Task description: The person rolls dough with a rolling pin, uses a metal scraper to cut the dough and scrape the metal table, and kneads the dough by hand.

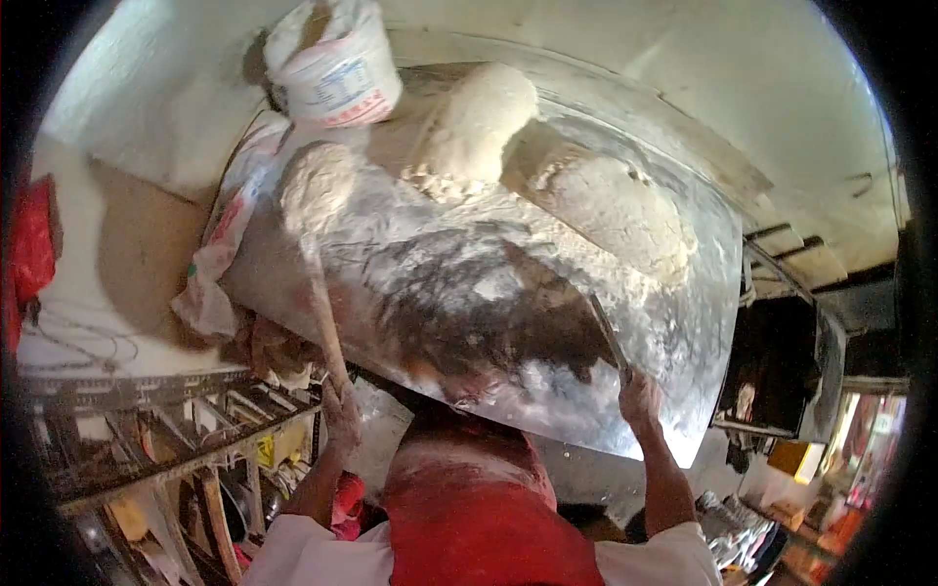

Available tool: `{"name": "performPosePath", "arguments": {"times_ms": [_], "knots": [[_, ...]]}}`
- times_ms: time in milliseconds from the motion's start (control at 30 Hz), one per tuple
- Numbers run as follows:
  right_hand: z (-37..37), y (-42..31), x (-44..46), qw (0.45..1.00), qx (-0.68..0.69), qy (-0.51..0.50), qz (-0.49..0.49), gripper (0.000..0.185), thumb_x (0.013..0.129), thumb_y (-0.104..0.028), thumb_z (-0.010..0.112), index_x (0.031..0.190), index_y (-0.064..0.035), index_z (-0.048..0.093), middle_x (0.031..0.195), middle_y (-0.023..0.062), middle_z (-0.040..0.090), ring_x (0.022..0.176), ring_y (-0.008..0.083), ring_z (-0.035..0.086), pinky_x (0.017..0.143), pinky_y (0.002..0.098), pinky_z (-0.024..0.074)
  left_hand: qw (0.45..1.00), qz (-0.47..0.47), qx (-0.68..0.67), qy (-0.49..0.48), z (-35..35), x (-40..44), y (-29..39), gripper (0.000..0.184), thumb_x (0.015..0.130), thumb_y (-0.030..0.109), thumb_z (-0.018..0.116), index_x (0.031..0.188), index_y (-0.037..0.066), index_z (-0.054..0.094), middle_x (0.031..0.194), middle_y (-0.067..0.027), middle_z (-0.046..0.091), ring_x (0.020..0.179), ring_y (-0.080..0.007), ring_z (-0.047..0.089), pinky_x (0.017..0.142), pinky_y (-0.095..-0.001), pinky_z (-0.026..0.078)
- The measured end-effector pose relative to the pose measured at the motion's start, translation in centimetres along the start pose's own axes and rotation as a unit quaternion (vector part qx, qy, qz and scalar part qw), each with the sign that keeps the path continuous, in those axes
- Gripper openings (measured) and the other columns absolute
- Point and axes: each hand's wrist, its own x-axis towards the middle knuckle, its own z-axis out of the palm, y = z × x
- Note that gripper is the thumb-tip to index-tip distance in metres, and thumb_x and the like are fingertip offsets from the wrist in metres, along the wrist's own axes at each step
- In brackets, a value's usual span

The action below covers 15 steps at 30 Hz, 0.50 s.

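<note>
My left hand [340,410] is closed around the lower end of a long, pale brown handle. At its far end is a round, flour-covered head [319,186] resting over the left part of the metal worktop [293,264]; whether this head is a scoop or a lump of dough I cannot tell. In my right hand [640,396] is a thin, flat scraper [610,337], seen nearly edge-on above the right half of the worktop. Beyond it lies a broad mound of dough [620,210], and a longer roll of dough [479,122] sits farther back.
A white printed sack [337,73] stands at the back left. Loose flour [572,239] is scattered across the worktop. To my left runs a metal rack [186,430]; a dark cabinet [777,366] is on the right. A red apron [479,518] covers my front.
</note>
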Motion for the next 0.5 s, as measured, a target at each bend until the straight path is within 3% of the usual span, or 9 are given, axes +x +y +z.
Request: {"name": "performPosePath", "arguments": {"times_ms": [133,167,200,233,267,333,367,467,500], "knots": [[1.6,-2.3,-3.9,0.998,0.062,0.002,0.007,0.022,0.095,-0.023,0.053,0.095,-0.0046,0.065,0.078,0.0268,0.061,0.077,0.0457,0.062,0.061,0.0497,0.0460,0.982,-0.030,-0.085,0.165,0.0,5.1,-8.6,0.049,0.100,0.037,0.047,0.130,-0.001,0.039,0.111,-0.0147,0.051,0.100,-0.0269,0.052,0.086,-0.0404,0.045],[2.7,-2.3,-4.8,0.998,0.054,0.009,-0.011,0.022,0.095,-0.023,0.054,0.096,-0.0045,0.065,0.079,0.0268,0.061,0.077,0.0457,0.062,0.061,0.0497,0.0459,0.970,-0.125,-0.140,0.152,0.3,4.5,-2.9,0.052,0.100,0.038,0.048,0.132,-0.002,0.037,0.116,-0.0140,0.050,0.103,-0.0259,0.051,0.087,-0.0402,0.045],[3.6,-2.4,-5.5,0.998,0.045,0.017,-0.030,0.022,0.095,-0.024,0.054,0.096,-0.0044,0.065,0.080,0.0269,0.061,0.078,0.0458,0.063,0.061,0.0496,0.0458,0.971,0.074,-0.153,0.170,2.6,9.1,-6.8,0.059,0.100,0.041,0.046,0.139,0.000,0.030,0.129,-0.0159,0.041,0.114,-0.0281,0.045,0.096,-0.0423,0.039],[3.8,-3.7,-6.1,0.999,0.048,-0.015,0.000,0.023,0.094,-0.024,0.055,0.097,-0.0041,0.065,0.082,0.0265,0.062,0.079,0.0459,0.063,0.063,0.0506,0.0462,0.969,0.071,-0.160,0.174,3.2,9.2,-7.8,0.059,0.100,0.041,0.046,0.139,0.000,0.030,0.129,-0.0159,0.041,0.114,-0.0281,0.045,0.096,-0.0423,0.039],[4.0,-4.7,-6.4,0.999,0.031,-0.012,-0.034,0.022,0.094,-0.024,0.055,0.099,-0.0049,0.065,0.082,0.0247,0.064,0.079,0.0456,0.063,0.064,0.0507,0.0474,0.953,0.127,-0.274,0.002,4.6,8.7,-8.2,0.061,0.100,0.041,0.046,0.142,0.001,0.027,0.133,-0.0170,0.038,0.118,-0.0289,0.044,0.099,-0.0432,0.037],[4.1,-7.5,-6.7,0.999,0.009,-0.029,-0.024,0.021,0.094,-0.022,0.056,0.103,-0.0072,0.067,0.084,0.0228,0.066,0.080,0.0437,0.064,0.066,0.0485,0.0496,0.791,0.225,-0.456,-0.342,8.5,6.8,-7.5,0.066,0.099,0.042,0.046,0.147,0.003,0.021,0.141,-0.0192,0.033,0.126,-0.0307,0.040,0.105,-0.0450,0.033],[4.4,-8.7,-7.1,0.999,0.002,-0.027,-0.023,0.021,0.094,-0.022,0.056,0.103,-0.0072,0.067,0.084,0.0228,0.066,0.080,0.0437,0.064,0.066,0.0485,0.0496,0.974,0.096,-0.127,-0.163,7.8,3.5,-1.4,0.062,0.099,0.039,0.048,0.144,0.003,0.025,0.135,-0.0190,0.037,0.121,-0.0298,0.044,0.102,-0.0443,0.036],[6.9,-11.4,-7.0,0.990,-0.047,-0.069,-0.114,0.023,0.093,-0.025,0.056,0.107,-0.0116,0.069,0.092,0.0220,0.067,0.083,0.0385,0.067,0.068,0.0459,0.0521,0.967,0.066,-0.063,-0.236,6.3,0.3,4.3,0.051,0.096,0.030,0.054,0.136,0.003,0.035,0.116,-0.0185,0.051,0.106,-0.0272,0.054,0.090,-0.0421,0.044],[12.9,-5.9,-6.3,0.984,0.116,-0.112,-0.076,0.024,0.093,-0.027,0.055,0.106,-0.0122,0.069,0.091,0.0220,0.067,0.082,0.0380,0.067,0.068,0.0467,0.0520,0.968,0.057,-0.053,-0.238,5.3,-0.1,5.3,0.047,0.096,0.027,0.056,0.133,0.003,0.039,0.110,-0.0183,0.055,0.101,-0.0263,0.057,0.087,-0.0414,0.047]]}}
